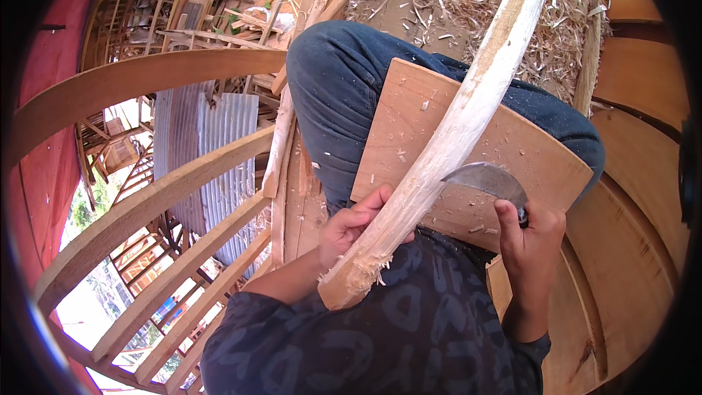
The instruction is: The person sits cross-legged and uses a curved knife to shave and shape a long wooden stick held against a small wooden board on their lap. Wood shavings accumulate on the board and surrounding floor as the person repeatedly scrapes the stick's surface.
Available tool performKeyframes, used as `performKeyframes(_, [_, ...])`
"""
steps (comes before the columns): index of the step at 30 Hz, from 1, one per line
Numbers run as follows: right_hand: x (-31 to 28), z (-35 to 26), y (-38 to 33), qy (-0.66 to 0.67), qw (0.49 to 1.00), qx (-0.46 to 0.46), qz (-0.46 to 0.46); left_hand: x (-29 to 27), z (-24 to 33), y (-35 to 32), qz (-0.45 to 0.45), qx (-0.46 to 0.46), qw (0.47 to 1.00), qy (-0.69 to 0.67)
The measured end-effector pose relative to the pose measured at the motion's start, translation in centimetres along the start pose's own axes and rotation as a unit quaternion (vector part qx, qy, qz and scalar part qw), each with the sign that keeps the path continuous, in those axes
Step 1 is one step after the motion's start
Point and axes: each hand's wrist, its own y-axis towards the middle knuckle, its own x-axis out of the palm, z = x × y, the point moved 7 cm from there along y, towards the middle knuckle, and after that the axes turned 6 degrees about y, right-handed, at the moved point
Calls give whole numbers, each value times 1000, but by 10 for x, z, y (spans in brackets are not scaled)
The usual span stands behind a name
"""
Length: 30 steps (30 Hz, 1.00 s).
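Observation:
A long peeled wooden pole [468, 121] slants across my lap, its near end frayed with curled shavings and resting against my shirt. My left hand [355, 223] is closed round the pole a little above that end; some fingers are hidden behind the wood. In my right fist [532, 230] is a curved knife [486, 178] with a hooked metal blade. Its handle is mostly covered by my fingers. The blade's tip points left and meets the pole's right edge in this view. Beneath the pole, a flat wooden board [545, 157] lies over my thighs, dotted with small chips.
Wood shavings [563, 51] are heaped on the floor ahead. Curved timber ribs [157, 183] run along my left, with corrugated metal sheets [227, 153] beyond and below them. A curved plank wall [643, 175] rises close on my right.

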Motion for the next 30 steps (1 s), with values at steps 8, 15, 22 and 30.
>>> performKeyframes(8, [49,-44,-31,49,976,-125,-172,-8,0,-17,12,-109,994,-5])
performKeyframes(15, [36,-33,-18,-35,986,-138,-81,15,0,-12,-113,-76,987,-82])
performKeyframes(22, [-5,-4,-1,28,999,5,19,18,0,-14,-127,-77,982,-114])
performKeyframes(30, [40,-34,-11,10,987,-124,-106,29,-3,-22,-191,-139,967,-95])
